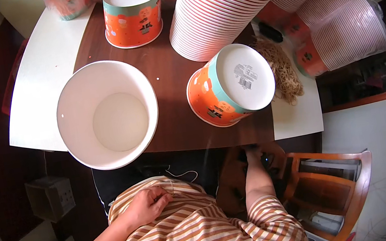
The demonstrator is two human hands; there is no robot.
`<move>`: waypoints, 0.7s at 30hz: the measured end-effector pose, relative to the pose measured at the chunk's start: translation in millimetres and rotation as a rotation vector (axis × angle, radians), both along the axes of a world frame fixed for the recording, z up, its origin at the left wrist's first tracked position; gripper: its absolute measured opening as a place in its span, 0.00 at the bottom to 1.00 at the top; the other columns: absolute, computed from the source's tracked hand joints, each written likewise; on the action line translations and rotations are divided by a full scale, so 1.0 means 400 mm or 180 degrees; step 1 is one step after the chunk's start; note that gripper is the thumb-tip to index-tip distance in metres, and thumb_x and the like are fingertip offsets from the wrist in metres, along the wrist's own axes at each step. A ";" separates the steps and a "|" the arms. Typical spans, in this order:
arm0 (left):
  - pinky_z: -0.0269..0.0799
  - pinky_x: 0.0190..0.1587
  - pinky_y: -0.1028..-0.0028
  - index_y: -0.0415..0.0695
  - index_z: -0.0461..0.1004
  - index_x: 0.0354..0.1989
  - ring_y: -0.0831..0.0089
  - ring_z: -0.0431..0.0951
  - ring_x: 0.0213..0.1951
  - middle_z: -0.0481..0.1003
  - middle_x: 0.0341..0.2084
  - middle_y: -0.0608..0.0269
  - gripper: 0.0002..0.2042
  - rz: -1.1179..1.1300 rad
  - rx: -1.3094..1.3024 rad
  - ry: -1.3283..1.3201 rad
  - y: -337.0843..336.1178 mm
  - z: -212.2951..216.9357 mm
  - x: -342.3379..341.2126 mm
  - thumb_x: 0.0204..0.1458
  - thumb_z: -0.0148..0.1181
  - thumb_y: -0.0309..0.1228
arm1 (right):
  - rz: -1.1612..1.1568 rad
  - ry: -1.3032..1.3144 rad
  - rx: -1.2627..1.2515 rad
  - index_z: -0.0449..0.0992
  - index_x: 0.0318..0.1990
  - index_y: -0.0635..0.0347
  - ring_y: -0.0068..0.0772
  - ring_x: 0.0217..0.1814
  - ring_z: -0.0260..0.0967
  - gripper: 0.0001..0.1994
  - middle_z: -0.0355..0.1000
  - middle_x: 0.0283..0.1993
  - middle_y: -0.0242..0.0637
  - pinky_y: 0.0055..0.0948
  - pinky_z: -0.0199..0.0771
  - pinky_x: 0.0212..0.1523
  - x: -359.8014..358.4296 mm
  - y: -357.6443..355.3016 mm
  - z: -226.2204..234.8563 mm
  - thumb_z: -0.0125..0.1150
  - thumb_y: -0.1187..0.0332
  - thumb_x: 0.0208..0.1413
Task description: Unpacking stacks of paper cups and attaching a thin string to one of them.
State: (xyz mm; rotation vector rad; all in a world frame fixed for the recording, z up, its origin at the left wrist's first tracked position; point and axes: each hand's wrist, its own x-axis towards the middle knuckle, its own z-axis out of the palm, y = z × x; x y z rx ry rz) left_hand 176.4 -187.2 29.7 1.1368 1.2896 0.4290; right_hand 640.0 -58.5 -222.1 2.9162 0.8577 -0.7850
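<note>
My left hand (150, 204) rests against my striped shirt with its fingers curled in. A thin pale strand shows by its fingertips, too fine to name. My right hand (253, 151) reaches down beyond the table's front edge, above the wooden chair; its fingers are dark and hard to make out, beside a dark thing with a small blue light. On the table, a large white-lined paper bucket (74, 125) stands open side up at the left. To its right an orange and green paper bucket (213, 91) sits upside down; another upturned bucket (134, 25) is farther back.
A tall leaning stack of nested paper buckets (225, 8) rises at the back of the brown table (179, 128). Right of it lie a heap of tan rubber bands (280, 67) and plastic-wrapped bucket stacks (347, 36). A wooden chair (327, 190) stands at my right.
</note>
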 end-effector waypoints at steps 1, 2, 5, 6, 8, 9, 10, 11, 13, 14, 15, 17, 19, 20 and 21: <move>0.72 0.37 0.68 0.39 0.77 0.36 0.60 0.77 0.32 0.77 0.29 0.52 0.10 -0.0034 -0.0020 0.0029 0.003 0.002 -0.001 0.54 0.53 0.32 | -0.0011 -0.0024 -0.0003 0.58 0.62 0.61 0.55 0.62 0.59 0.54 0.57 0.63 0.52 0.46 0.64 0.59 0.005 -0.004 -0.009 0.72 0.38 0.27; 0.72 0.37 0.68 0.39 0.77 0.36 0.60 0.77 0.33 0.77 0.29 0.52 0.10 -0.0073 -0.0041 0.0056 0.006 0.003 -0.002 0.54 0.53 0.32 | -0.0034 -0.0038 -0.0007 0.58 0.62 0.61 0.55 0.62 0.59 0.54 0.57 0.63 0.52 0.46 0.64 0.59 0.011 -0.012 -0.017 0.72 0.38 0.27; 0.72 0.37 0.69 0.39 0.77 0.36 0.62 0.77 0.32 0.77 0.28 0.52 0.10 -0.0025 0.0038 0.0022 0.002 0.003 -0.010 0.54 0.53 0.32 | 0.0281 0.0031 0.0323 0.59 0.61 0.63 0.55 0.58 0.64 0.52 0.60 0.61 0.51 0.47 0.68 0.56 -0.033 -0.015 0.000 0.70 0.38 0.30; 0.72 0.37 0.69 0.39 0.77 0.36 0.62 0.77 0.32 0.77 0.28 0.52 0.10 0.0013 0.0053 0.0043 -0.004 0.008 -0.013 0.54 0.53 0.32 | 0.0287 -0.0305 0.0262 0.60 0.59 0.64 0.54 0.57 0.64 0.49 0.61 0.59 0.51 0.47 0.69 0.54 -0.081 -0.008 0.031 0.69 0.39 0.33; 0.72 0.36 0.70 0.39 0.77 0.36 0.64 0.77 0.31 0.77 0.28 0.53 0.10 0.0087 -0.0037 -0.0128 0.002 0.013 -0.022 0.55 0.53 0.32 | 0.0239 -0.0693 0.0177 0.61 0.58 0.65 0.54 0.55 0.65 0.46 0.63 0.58 0.51 0.47 0.70 0.52 -0.134 -0.024 0.067 0.68 0.40 0.35; 0.72 0.36 0.70 0.39 0.77 0.36 0.64 0.77 0.31 0.77 0.28 0.53 0.10 0.0072 -0.0039 -0.0144 0.005 0.014 -0.024 0.55 0.53 0.32 | 0.0574 -0.1019 0.0217 0.62 0.58 0.62 0.53 0.58 0.63 0.43 0.63 0.58 0.51 0.46 0.66 0.55 -0.144 -0.042 0.071 0.65 0.41 0.39; 0.72 0.35 0.71 0.39 0.77 0.36 0.66 0.77 0.30 0.77 0.27 0.53 0.10 0.0109 -0.0086 -0.0197 0.007 0.016 -0.024 0.55 0.54 0.32 | 0.0923 -0.1341 0.0263 0.63 0.59 0.59 0.53 0.60 0.61 0.40 0.64 0.57 0.51 0.44 0.63 0.59 -0.155 -0.058 0.073 0.62 0.43 0.42; 0.72 0.35 0.72 0.39 0.77 0.36 0.67 0.76 0.30 0.77 0.27 0.54 0.10 0.0136 -0.0134 -0.0256 0.010 0.015 -0.022 0.55 0.54 0.31 | 0.0913 -0.1360 0.0261 0.63 0.59 0.59 0.53 0.60 0.61 0.40 0.64 0.57 0.51 0.44 0.63 0.59 -0.159 -0.085 0.069 0.62 0.43 0.42; 0.72 0.35 0.72 0.38 0.77 0.36 0.69 0.76 0.29 0.77 0.27 0.54 0.10 0.0088 -0.0056 -0.0247 0.016 0.014 -0.027 0.55 0.54 0.31 | 0.2073 -0.1585 0.1255 0.68 0.51 0.62 0.59 0.49 0.65 0.31 0.65 0.52 0.52 0.51 0.69 0.45 -0.171 -0.136 0.054 0.64 0.50 0.44; 0.72 0.34 0.73 0.38 0.77 0.36 0.70 0.76 0.29 0.77 0.26 0.55 0.10 0.0071 0.0013 -0.0207 0.013 0.010 -0.032 0.55 0.54 0.31 | 0.2257 -0.1201 0.0938 0.73 0.47 0.61 0.56 0.50 0.64 0.24 0.65 0.50 0.50 0.49 0.67 0.48 -0.218 -0.146 0.111 0.63 0.54 0.46; 0.72 0.34 0.73 0.38 0.77 0.36 0.70 0.76 0.29 0.77 0.26 0.55 0.10 0.0087 0.0005 -0.0209 0.010 0.005 -0.036 0.55 0.54 0.31 | 0.2275 -0.1198 0.0932 0.73 0.47 0.61 0.56 0.50 0.64 0.24 0.65 0.50 0.50 0.49 0.67 0.48 -0.241 -0.161 0.124 0.63 0.54 0.46; 0.71 0.33 0.74 0.38 0.77 0.36 0.73 0.75 0.28 0.77 0.25 0.57 0.09 0.0101 0.0019 -0.0283 0.010 0.001 -0.044 0.55 0.54 0.31 | 0.2692 -0.0829 0.1187 0.75 0.42 0.61 0.52 0.48 0.65 0.20 0.67 0.47 0.48 0.45 0.67 0.49 -0.265 -0.206 0.155 0.65 0.59 0.42; 0.71 0.33 0.74 0.38 0.77 0.35 0.74 0.75 0.27 0.76 0.25 0.57 0.09 0.0077 -0.0065 -0.0315 0.011 -0.003 -0.052 0.55 0.54 0.31 | 0.2863 -0.0793 0.1571 0.76 0.37 0.60 0.50 0.45 0.67 0.15 0.69 0.42 0.45 0.43 0.68 0.48 -0.290 -0.227 0.189 0.64 0.62 0.44; 0.71 0.33 0.75 0.38 0.77 0.35 0.75 0.74 0.27 0.76 0.25 0.57 0.09 0.0061 -0.0148 -0.0337 0.012 -0.004 -0.056 0.55 0.54 0.31 | 0.2880 -0.0453 0.1689 0.76 0.36 0.60 0.49 0.44 0.67 0.13 0.70 0.40 0.44 0.42 0.68 0.47 -0.299 -0.232 0.202 0.64 0.64 0.44; 0.71 0.33 0.75 0.38 0.77 0.35 0.75 0.74 0.27 0.76 0.25 0.57 0.09 0.0053 -0.0142 -0.0342 0.012 -0.005 -0.059 0.55 0.54 0.31 | 0.2891 -0.0111 0.1804 0.76 0.35 0.60 0.48 0.43 0.68 0.11 0.71 0.38 0.43 0.40 0.68 0.46 -0.311 -0.237 0.217 0.64 0.66 0.44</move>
